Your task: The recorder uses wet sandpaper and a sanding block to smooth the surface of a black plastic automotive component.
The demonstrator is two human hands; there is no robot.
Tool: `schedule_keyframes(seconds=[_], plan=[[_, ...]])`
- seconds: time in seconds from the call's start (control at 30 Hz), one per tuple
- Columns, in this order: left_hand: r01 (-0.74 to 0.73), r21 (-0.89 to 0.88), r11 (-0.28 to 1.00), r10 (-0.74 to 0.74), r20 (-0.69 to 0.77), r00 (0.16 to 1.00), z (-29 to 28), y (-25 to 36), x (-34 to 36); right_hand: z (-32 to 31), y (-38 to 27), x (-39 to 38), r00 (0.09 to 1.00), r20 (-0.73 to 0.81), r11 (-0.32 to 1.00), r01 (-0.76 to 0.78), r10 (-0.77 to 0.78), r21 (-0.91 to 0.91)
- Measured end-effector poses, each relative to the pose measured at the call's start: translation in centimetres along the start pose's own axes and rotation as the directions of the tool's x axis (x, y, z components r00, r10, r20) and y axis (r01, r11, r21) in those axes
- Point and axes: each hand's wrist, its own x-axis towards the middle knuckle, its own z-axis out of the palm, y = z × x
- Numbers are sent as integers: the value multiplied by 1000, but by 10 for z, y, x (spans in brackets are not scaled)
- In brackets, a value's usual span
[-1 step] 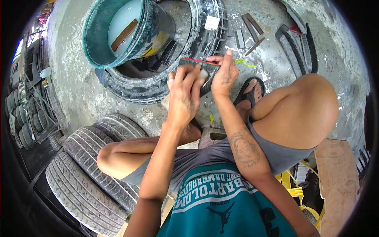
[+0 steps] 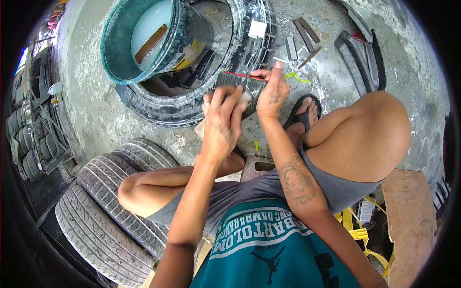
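Observation:
A dark, finely ribbed slab (image 2: 229, 81) with a thin red strip along its far edge lies between my hands, near the rim of a tyre. My right hand (image 2: 272, 94) grips the slab's right end, thumb pointing up. Over the slab, my left hand (image 2: 222, 113), with a ring on one finger, is curled round a pale lump (image 2: 246, 98). Its fingertips are slightly blurred, and the lump is mostly hidden, so its kind is unclear. Under my left wrist, another pale piece (image 2: 200, 129) shows in part.
A teal bucket (image 2: 111, 67) of cloudy water with a brown strip (image 2: 151, 43) in it stands in the tyre (image 2: 165, 113). Beyond my right hand are a white block (image 2: 258, 29) and several dark strips (image 2: 291, 48). Tyres (image 2: 96, 235) lie at left, plywood (image 2: 410, 211) at right.
My left hand has slid a little toward me over the slab, baring more of its ribbed far part. My right hand stays at the slab's right end.

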Motion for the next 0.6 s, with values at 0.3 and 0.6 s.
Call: schedule_keyframes(seconds=[0.3,0.6], plan=[[26,15,1000,-26,5,1000,0,4,-5,0,3,4,1000,-30,999,5,-4,37],[128,-37,991,-132,-169,977,-14,-11,3,1,5,4,1000,3,979,-27,26,203]])
